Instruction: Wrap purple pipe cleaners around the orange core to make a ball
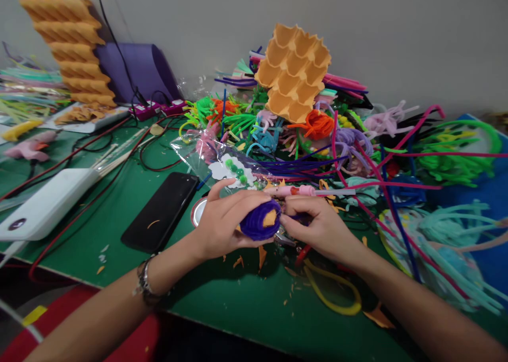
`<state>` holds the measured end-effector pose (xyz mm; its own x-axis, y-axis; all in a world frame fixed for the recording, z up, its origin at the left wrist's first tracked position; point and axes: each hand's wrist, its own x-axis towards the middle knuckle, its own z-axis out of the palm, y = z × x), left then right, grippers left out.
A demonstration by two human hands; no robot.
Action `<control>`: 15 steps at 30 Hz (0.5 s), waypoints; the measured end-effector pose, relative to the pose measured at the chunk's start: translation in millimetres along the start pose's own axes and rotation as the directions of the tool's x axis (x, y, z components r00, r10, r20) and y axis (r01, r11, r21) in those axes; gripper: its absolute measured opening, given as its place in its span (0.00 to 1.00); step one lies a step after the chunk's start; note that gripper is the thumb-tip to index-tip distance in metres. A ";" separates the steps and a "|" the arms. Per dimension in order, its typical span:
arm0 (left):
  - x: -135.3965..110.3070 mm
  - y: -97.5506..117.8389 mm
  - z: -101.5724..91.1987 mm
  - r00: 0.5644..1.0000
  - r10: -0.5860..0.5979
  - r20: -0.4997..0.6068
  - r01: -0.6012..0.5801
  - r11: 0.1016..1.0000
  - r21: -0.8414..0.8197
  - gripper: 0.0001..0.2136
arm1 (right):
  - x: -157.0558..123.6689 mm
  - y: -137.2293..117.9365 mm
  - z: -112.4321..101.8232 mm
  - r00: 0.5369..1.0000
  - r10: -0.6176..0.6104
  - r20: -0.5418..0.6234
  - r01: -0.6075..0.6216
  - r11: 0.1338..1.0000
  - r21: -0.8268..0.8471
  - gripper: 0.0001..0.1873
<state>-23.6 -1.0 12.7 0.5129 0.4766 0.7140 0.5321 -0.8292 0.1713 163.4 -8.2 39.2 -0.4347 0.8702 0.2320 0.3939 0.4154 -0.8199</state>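
At a green table (238, 298), a heap of pipe cleaners (289, 167) backs an egg carton (296, 68), seemingly propping it. In front, two hands meet: the left hand (226, 222) cups a fuzzy purple piece (251, 228), apparently steadying it, while the right hand (319, 224) pinches its edge, probably for finer control.

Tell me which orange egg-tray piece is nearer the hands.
The central tray piece, resting on the pipe-cleaner pile beyond the right hand; the other tray piece stands far left, beside the purple curved sheet.
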 end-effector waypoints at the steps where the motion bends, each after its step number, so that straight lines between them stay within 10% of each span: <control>1: -0.3 -0.1 0.0 1.000 0.000 0.007 0.000 1.000 0.006 0.17 | -0.3 0.1 0.2 1.000 0.012 0.003 -0.012 1.000 0.005 0.17; 15: -3.3 0.8 6.2 0.997 -0.082 -0.011 0.080 0.989 -0.122 0.22 | -4.5 -10.4 -0.1 0.997 0.076 -0.001 -0.076 0.997 0.008 0.17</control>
<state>-20.7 -1.4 6.3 0.4601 0.5401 0.7046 0.4856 -0.8175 0.3096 161.4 -16.5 46.8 -0.4024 0.8996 0.1697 0.4190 0.3458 -0.8396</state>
